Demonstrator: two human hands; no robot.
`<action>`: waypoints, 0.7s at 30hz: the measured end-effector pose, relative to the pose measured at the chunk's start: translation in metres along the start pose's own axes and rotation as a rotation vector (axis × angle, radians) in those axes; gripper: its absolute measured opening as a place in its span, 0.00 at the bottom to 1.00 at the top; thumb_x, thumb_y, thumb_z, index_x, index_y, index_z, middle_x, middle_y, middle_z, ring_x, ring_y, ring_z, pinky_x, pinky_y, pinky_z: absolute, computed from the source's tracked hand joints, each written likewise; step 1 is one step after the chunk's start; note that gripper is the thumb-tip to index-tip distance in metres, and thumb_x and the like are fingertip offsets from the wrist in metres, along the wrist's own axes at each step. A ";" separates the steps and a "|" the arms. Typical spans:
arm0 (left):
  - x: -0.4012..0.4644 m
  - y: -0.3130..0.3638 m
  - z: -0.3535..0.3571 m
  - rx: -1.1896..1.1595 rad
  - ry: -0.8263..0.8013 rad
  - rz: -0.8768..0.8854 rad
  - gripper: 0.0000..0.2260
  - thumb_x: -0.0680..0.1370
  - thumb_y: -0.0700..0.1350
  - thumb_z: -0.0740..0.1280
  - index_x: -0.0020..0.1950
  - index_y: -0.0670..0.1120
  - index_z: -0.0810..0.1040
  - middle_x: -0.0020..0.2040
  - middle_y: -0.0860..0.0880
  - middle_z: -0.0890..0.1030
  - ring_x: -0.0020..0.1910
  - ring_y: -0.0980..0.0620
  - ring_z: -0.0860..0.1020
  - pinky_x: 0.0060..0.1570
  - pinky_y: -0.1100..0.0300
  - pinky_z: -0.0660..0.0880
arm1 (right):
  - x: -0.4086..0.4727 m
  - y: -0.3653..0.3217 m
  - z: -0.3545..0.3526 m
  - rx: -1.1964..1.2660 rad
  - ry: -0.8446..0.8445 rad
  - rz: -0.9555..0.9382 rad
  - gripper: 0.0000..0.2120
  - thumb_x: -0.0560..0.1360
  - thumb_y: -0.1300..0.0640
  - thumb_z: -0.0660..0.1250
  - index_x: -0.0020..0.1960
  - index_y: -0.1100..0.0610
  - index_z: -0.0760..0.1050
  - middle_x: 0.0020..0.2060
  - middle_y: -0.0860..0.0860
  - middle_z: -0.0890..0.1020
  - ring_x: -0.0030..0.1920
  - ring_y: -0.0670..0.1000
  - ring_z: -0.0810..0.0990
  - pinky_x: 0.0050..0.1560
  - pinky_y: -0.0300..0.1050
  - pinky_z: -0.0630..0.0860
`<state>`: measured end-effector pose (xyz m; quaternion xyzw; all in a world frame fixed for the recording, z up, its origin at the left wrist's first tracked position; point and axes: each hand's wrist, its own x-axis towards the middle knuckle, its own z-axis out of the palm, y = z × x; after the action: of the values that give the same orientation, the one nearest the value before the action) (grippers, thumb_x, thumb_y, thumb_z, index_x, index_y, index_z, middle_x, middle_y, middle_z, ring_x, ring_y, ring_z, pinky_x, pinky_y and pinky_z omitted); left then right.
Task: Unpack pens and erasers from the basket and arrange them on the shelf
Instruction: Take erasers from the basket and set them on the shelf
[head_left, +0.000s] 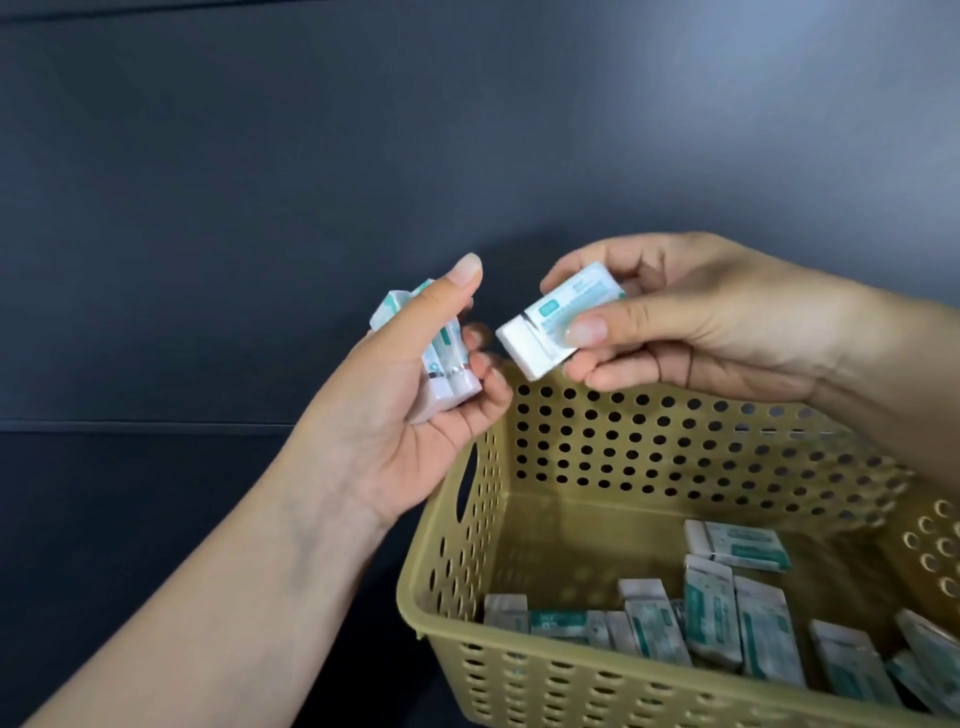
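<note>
A tan perforated plastic basket (571, 675) sits at the lower right, with several white erasers in teal sleeves (737, 618) lying on its floor. My left hand (410, 415) is raised above the basket's left corner and grips a small stack of erasers (441, 364), partly hidden by my thumb and fingers. My right hand (701, 322) hovers over the basket's far wall, pinching a single eraser (550, 325) between thumb and fingers, its white end pointing toward the left hand. The two hands are close but apart. No pens are visible.
A dark blue-grey surface (311, 182) fills the background, with a horizontal seam or edge (145, 426) running at the left behind my left forearm. The basket's left wall has an oval handle slot (467, 480).
</note>
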<state>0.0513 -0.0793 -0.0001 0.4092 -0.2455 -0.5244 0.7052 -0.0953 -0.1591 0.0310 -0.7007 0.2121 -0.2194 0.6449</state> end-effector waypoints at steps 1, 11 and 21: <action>0.000 0.001 -0.001 0.026 -0.013 -0.015 0.16 0.57 0.50 0.71 0.39 0.45 0.73 0.29 0.49 0.73 0.25 0.56 0.72 0.25 0.66 0.73 | 0.000 0.000 0.000 -0.029 -0.012 -0.004 0.15 0.57 0.62 0.69 0.43 0.57 0.75 0.29 0.53 0.82 0.27 0.45 0.81 0.27 0.33 0.76; -0.002 0.004 0.001 0.335 -0.260 -0.124 0.24 0.54 0.64 0.63 0.35 0.47 0.83 0.32 0.48 0.79 0.28 0.56 0.76 0.26 0.64 0.75 | 0.006 0.002 0.013 -0.234 -0.024 -0.161 0.22 0.57 0.56 0.71 0.50 0.52 0.73 0.26 0.51 0.77 0.23 0.44 0.71 0.24 0.34 0.71; -0.001 0.005 0.003 0.054 -0.259 -0.285 0.21 0.61 0.54 0.68 0.47 0.41 0.79 0.36 0.43 0.77 0.27 0.54 0.75 0.22 0.65 0.75 | 0.010 0.014 0.025 -0.268 0.104 -0.330 0.13 0.60 0.52 0.70 0.44 0.54 0.78 0.32 0.50 0.81 0.28 0.45 0.75 0.28 0.35 0.74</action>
<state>0.0515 -0.0788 0.0054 0.3878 -0.2877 -0.6605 0.5750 -0.0723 -0.1455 0.0160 -0.7930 0.1549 -0.3278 0.4895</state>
